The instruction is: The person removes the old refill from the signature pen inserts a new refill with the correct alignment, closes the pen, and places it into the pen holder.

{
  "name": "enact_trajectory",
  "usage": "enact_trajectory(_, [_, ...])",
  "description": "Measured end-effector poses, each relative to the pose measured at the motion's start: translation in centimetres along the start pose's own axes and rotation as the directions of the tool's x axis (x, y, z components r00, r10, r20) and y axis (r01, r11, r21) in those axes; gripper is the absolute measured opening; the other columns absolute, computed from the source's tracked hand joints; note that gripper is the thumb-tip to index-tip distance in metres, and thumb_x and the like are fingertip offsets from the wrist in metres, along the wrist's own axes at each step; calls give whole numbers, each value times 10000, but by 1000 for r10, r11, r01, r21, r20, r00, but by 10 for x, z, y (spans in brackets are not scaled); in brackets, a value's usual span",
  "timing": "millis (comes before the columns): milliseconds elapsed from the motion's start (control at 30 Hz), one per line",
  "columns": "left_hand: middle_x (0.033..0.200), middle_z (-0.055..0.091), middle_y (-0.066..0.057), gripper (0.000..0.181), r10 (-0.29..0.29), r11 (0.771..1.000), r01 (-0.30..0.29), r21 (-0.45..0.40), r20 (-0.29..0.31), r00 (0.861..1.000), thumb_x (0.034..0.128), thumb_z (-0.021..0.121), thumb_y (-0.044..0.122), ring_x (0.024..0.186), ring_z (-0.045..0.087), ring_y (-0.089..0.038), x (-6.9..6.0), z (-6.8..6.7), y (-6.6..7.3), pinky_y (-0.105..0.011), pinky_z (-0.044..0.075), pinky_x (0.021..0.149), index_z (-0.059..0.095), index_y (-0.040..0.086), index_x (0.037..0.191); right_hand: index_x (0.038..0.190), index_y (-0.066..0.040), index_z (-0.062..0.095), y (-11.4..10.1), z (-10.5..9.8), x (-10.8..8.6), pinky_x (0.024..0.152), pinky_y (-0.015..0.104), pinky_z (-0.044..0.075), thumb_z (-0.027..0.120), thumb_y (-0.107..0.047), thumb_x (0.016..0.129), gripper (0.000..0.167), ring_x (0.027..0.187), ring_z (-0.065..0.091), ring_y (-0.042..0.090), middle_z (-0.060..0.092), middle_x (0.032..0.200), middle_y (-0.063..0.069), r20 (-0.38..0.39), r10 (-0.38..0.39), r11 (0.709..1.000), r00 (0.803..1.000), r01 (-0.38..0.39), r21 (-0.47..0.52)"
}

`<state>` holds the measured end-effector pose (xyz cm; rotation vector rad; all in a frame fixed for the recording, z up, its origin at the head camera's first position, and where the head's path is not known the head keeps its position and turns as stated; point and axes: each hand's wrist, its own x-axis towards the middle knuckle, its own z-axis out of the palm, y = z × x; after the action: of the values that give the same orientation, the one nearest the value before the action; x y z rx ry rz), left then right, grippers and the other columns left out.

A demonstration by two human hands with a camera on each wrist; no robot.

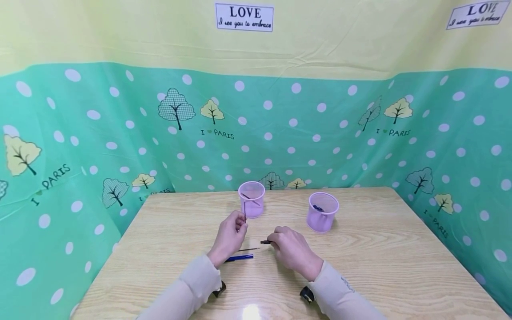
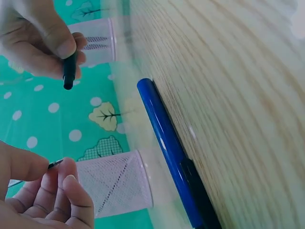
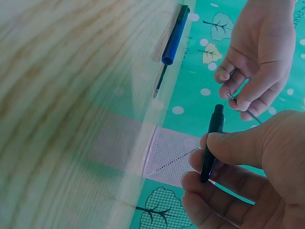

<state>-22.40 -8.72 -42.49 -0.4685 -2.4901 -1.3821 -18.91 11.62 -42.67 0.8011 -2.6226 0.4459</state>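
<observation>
My left hand [image 1: 231, 233] pinches a thin dark pen refill [image 1: 245, 210], held upright in front of the left cup. In the left wrist view, the refill's pointed tip [image 2: 56, 163] shows between thumb and fingers. My right hand [image 1: 294, 252] holds a short black pen barrel piece [image 3: 212, 143] with a ribbed end between thumb and fingers, just above the table. The two hands are apart. Between and below them lie a blue pen barrel [image 1: 243, 257] with a dark end and a second refill [image 1: 251, 249], its metal tip pointing right.
A lilac mesh cup [image 1: 256, 212] holding thin dark sticks stands beyond my left hand. Another lilac cup [image 1: 319, 223], with small dark blue pieces inside, stands beyond my right hand. A wood-grain table [image 1: 380, 249] meets a green dotted curtain [image 1: 280, 146] behind and at both sides.
</observation>
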Motion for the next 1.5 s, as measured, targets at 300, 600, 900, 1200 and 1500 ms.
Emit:
enact_trajectory(300, [821,613,-66,34,-22,995,22,-99,-5,1000,899,590,10,711,587,-139,-3,1,2,-253,511,655,565,16,920,875,-163,746,0,-1,0,569,286,474,707,-67,795,131,684,543,116,539,734,-79,-4,-8,1000,1000,8,-6])
enact_trajectory(600, [755,622,-18,61,-3,988,-10,-153,-89,996,911,594,45,677,589,-122,-8,6,3,-248,504,635,610,55,853,882,-155,744,-1,-2,0,578,281,475,705,-56,800,134,689,545,111,542,740,-79,-6,3,1000,1000,-3,9])
enact_trajectory(900, [842,633,-137,74,-104,951,79,-297,-68,992,885,606,-26,745,631,-289,-11,12,7,-224,511,630,575,-13,950,889,-159,744,-1,-3,1,582,272,479,705,-65,805,132,684,543,101,549,744,-79,-13,-2,1000,1000,2,10])
enact_trajectory(1200, [894,592,-222,148,-150,915,123,-385,-41,988,856,569,-109,791,638,-377,-19,1,42,-270,546,637,477,-99,971,901,-155,741,-1,-3,2,572,261,468,697,-66,819,129,668,516,81,528,736,-89,-14,12,1000,1000,-11,29])
enact_trajectory(1500, [884,594,-270,131,-155,899,130,-419,-27,987,873,537,-118,802,640,-435,-22,3,40,-469,544,697,466,-107,983,904,-158,734,-1,-4,1,575,254,475,693,-58,823,135,675,523,72,539,755,-91,-39,10,999,999,-9,37])
